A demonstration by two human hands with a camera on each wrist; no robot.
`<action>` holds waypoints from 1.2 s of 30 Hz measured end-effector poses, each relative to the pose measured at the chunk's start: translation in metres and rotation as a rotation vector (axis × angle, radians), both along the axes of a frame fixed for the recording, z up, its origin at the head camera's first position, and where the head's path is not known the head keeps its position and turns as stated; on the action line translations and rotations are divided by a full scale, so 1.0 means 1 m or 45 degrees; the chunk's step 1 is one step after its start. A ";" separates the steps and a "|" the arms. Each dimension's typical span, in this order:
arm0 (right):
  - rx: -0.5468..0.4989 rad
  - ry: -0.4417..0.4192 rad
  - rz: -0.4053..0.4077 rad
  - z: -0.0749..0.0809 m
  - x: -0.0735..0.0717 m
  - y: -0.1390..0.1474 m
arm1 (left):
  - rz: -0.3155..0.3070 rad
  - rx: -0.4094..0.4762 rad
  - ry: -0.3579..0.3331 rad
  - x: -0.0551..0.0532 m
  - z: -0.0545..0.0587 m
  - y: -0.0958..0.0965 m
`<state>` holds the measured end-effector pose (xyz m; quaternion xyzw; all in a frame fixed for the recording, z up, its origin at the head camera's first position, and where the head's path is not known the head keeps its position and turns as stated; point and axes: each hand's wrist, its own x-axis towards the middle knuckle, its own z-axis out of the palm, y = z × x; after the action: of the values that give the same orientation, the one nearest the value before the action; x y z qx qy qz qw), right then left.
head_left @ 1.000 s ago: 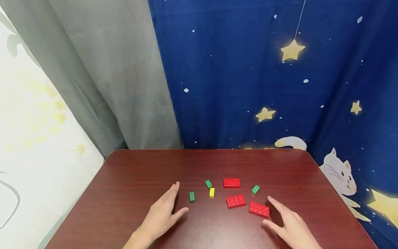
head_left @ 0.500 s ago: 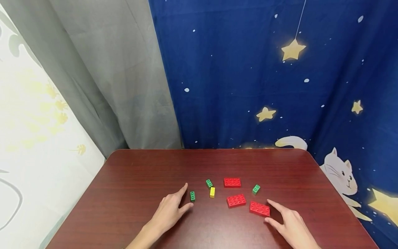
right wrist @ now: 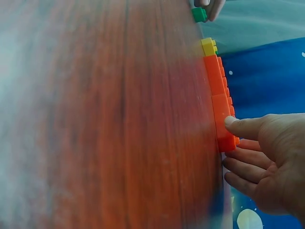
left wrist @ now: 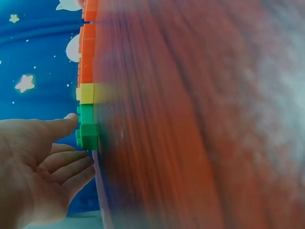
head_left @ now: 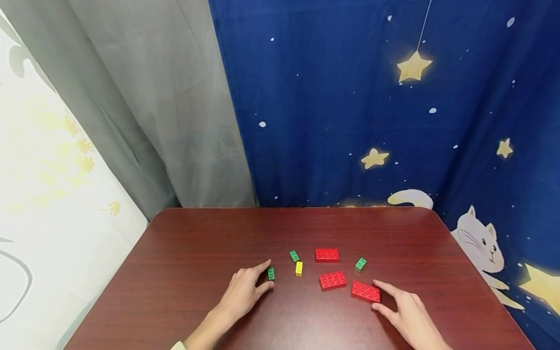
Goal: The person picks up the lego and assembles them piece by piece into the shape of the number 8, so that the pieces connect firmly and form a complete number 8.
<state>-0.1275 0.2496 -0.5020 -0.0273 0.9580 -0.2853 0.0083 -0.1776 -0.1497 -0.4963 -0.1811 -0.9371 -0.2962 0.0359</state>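
My left hand (head_left: pixel 243 292) has its index finger and thumb on either side of a small green brick (head_left: pixel 271 274), with narrow gaps in the head view. My right hand (head_left: pixel 409 313) spreads thumb and index finger around the right end of a red brick (head_left: pixel 365 291). In the right wrist view its thumb tip overlaps that red brick (right wrist: pixel 223 121), with the other fingers extended beyond. The left wrist view has the left thumb beside the green brick (left wrist: pixel 88 137), its other fingers loosely straight. Both bricks lie on the table.
Two more red bricks (head_left: pixel 327 255) (head_left: pixel 332 280) lie mid-table. A yellow brick (head_left: pixel 299 269) sits against a green brick (head_left: pixel 294 256), and another green brick (head_left: pixel 360 264) is at right. Behind the dark red table (head_left: pixel 210 233) hang grey and blue star-patterned curtains (head_left: pixel 328 97).
My left hand has moved right and its fingers now flank the green brick. My right hand has shifted slightly left, its finger and thumb closer around the red brick. The bricks stay put.
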 end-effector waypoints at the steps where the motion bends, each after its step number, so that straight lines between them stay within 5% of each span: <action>1: -0.004 0.002 -0.003 0.000 0.000 0.000 | 0.003 0.000 0.010 0.000 0.000 0.000; 36: -0.063 0.097 -0.003 0.000 0.003 -0.005 | 0.035 0.013 0.097 -0.004 -0.007 0.002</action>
<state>-0.1243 0.2445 -0.5022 -0.0370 0.9503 -0.3077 -0.0292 -0.1821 -0.1473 -0.5037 -0.1790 -0.9360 -0.2933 0.0766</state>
